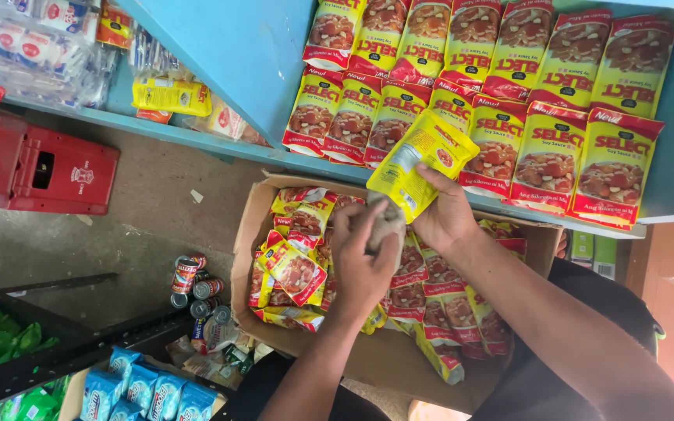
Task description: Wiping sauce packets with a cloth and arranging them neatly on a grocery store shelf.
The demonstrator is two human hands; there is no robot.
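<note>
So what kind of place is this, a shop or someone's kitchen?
Most likely a small grocery shop. The blue wooden shelf holds rows of identical yellow-and-red sauce pouches, an open cardboard box below holds more, and the right hand holds one yellow pouch while the left hand presses a grey cloth against it.

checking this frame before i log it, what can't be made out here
- Head view: what the left hand presses on the yellow pouch is a blurred grey lump.
- Cardboard box: both arms hide its middle.
- Cans on the floor: too small to identify.
- Right hand covers the pouch's lower corner.
</note>
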